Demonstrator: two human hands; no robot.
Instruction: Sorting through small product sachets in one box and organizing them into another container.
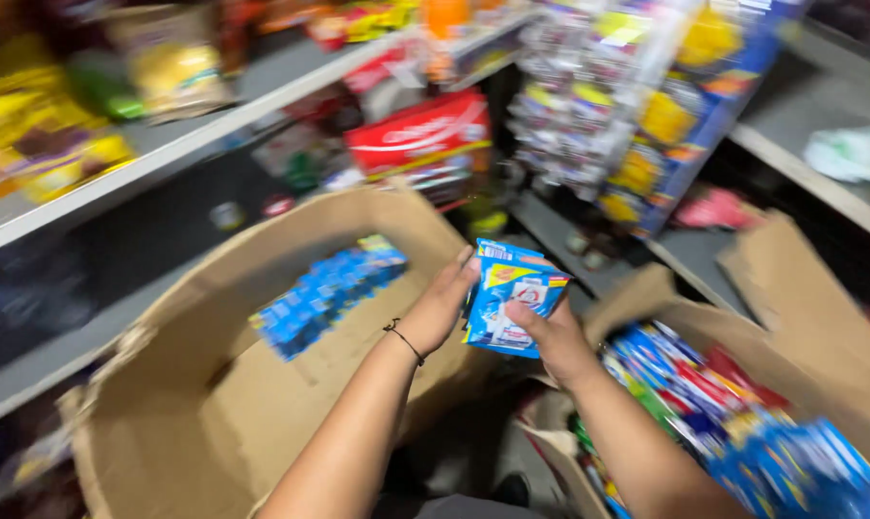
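Both my hands hold a small stack of blue snack packets [512,296] in front of me, over the gap between two cardboard boxes. My left hand [441,306], with a thin black band at the wrist, presses against the stack's left side. My right hand [550,332] grips it from the lower right, thumb across the front. The large box on the left [195,384] has a row of similar blue packets [327,293] lying along its far wall. The frame is motion-blurred.
A second open cardboard box [790,317] at the right is full of mixed colourful packets [733,413]. Grey shop shelves [166,144] with yellow and red packaged goods run behind and on both sides. A red carton [420,135] sits on a middle shelf.
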